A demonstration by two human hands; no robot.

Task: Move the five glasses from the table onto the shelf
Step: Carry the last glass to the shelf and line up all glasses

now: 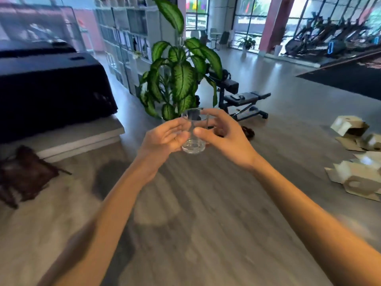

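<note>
A clear drinking glass [193, 139] is held upright in the air in front of me, over the grey wooden floor. My left hand [165, 139] wraps its left side and my right hand [222, 137] grips its right side, thumb across the front. A tall white shelf unit [132, 38] with many compartments stands in the background at the upper left. No table and no other glasses show in this view.
A large potted plant [177, 77] stands straight ahead behind the glass. A black weight bench [241, 98] is to its right. A dark-covered platform [51, 87] fills the left. Cardboard pieces [354, 174] lie on the floor at right; a brown bag [22, 176] at left.
</note>
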